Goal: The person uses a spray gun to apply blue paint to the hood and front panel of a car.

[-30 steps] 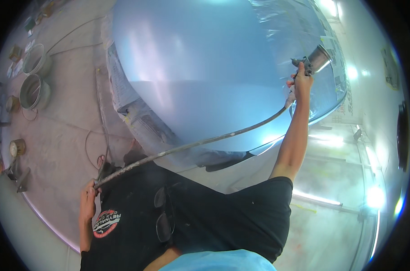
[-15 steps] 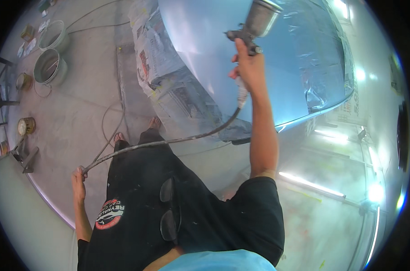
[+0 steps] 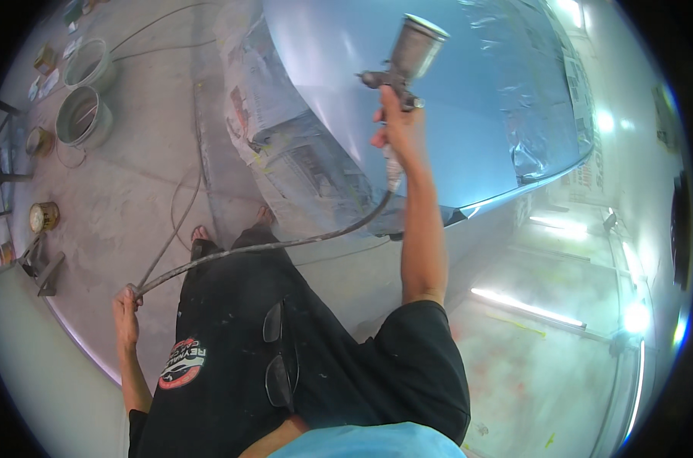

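Observation:
My right hand (image 3: 400, 130) is wrapped round the handle of a spray gun (image 3: 396, 65) with a metal cup on top. The gun is above a glossy blue car panel (image 3: 453, 114), its nozzle end toward the left. From the handle a grey air hose (image 3: 308, 237) sags across in front of my legs to my left hand (image 3: 127, 313), closed round it at the lower left. Beyond that hand the hose runs back along the floor. Masking paper (image 3: 285, 145) and clear plastic film (image 3: 526, 114) cover the panel's edges.
Two grey buckets (image 3: 106, 126) and several cans, one a yellowish can (image 3: 44, 217), stand on the floor at left. A pale panel (image 3: 48, 366) is near my left arm. Light tubes (image 3: 526, 308) line the wall at right. Sunglasses (image 3: 279, 382) hang at my front.
My right hand has moved left and slightly down with the spray gun over the blue panel. My left hand, still holding the hose, has shifted slightly left and down.

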Available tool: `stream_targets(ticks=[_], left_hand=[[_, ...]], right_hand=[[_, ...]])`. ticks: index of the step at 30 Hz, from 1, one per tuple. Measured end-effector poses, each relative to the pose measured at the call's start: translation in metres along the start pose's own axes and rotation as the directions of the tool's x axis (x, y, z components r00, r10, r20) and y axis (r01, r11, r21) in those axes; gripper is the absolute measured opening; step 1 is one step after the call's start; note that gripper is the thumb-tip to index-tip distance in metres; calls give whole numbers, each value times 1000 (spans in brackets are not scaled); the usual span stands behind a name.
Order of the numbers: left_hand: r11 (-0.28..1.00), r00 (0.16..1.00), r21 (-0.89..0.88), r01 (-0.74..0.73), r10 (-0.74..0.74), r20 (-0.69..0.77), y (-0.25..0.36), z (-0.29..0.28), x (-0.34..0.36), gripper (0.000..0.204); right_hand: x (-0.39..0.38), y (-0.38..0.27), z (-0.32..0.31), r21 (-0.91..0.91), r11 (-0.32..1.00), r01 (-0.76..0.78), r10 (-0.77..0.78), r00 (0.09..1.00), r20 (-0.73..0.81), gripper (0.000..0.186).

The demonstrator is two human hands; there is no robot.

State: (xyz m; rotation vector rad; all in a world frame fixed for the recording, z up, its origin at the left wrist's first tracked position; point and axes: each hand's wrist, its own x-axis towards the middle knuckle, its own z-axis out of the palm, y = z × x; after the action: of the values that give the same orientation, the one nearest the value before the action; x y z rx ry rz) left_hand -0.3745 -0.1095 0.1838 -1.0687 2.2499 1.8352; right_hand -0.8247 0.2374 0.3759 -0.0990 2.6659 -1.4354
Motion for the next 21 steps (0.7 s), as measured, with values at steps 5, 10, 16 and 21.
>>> stream_targets(ticks=[5, 10, 16, 21], left_hand=[[996, 982, -25, -90, 93, 162, 53, 56, 4, 59], [995, 959, -54, -88, 99, 264, 106, 118, 1, 63], [989, 920, -97, -111, 139, 366, 175, 184, -12, 68], [986, 888, -145, -77, 134, 440, 189, 209, -15, 74]], right_hand=[[28, 5, -121, -36, 999, -38, 33, 990, -136, 47], [70, 23, -227, -55, 998, -27, 15, 979, -205, 47], [133, 61, -337, -60, 998, -36, 18, 961, -276, 49], [165, 76, -389, -103, 995, -15, -28, 914, -405, 48]])
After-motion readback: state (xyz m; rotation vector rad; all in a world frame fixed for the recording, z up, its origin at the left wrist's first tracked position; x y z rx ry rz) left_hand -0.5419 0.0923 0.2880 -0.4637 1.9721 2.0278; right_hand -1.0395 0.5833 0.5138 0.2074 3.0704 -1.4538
